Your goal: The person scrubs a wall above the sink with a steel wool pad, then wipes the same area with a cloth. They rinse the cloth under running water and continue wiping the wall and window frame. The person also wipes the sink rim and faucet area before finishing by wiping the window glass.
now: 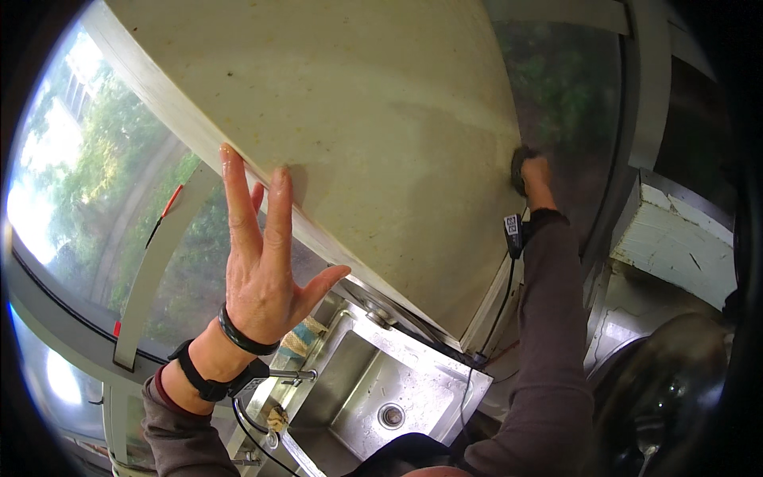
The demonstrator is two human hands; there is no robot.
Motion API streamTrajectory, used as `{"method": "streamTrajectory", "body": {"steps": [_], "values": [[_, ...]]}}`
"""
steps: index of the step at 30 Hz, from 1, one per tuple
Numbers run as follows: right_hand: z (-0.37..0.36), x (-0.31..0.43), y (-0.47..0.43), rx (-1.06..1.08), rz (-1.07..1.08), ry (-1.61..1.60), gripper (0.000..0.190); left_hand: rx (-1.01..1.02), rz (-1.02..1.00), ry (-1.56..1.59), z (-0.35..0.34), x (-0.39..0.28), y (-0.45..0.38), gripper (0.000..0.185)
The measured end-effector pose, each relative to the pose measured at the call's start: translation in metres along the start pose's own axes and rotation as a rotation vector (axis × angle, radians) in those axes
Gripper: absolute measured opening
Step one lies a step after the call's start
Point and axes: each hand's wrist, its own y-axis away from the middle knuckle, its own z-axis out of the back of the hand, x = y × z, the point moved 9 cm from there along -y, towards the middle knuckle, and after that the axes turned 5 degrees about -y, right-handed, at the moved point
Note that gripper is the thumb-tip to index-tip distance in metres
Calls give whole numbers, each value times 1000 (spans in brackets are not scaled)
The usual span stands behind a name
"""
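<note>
My left hand (pixel 259 274) is raised with its fingers spread, holding nothing. Its fingertips overlap the left edge of a large cream-coloured panel (pixel 357 137); whether they touch it I cannot tell. A dark bangle (pixel 244 337) and a black strap with a small device circle that wrist. Further off to the right, my right hand (pixel 538 179) grips a dark pad or cloth (pixel 518 170) at the panel's right edge. What the pad is made of is too blurred to tell. Small dark specks and yellowish spots dot the panel.
Below the panel's corner sits a wet stainless steel sink (pixel 390 381) with a round drain. A faucet spout (pixel 292 374) and a striped cloth (pixel 304 337) are at its left. Windows (pixel 119 155) line the left side. A dark wok-like pan (pixel 661 381) stands lower right. Cables trail from both wrists.
</note>
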Motion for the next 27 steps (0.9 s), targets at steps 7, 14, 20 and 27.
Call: {"method": "streamTrajectory", "body": {"steps": [7,14,20,27], "values": [[67,299,6,33,669,-658,47,67,-13,-53,8,0,2,114],[82,339,15,-140,730,-477,55,80,-59,-117,12,5,4,111],[-16,-81,66,62,182,49,50,135,-46,-190,8,5,7,122],[15,-36,144,-197,110,-196,39,81,-109,-147,10,3,7,114]]}}
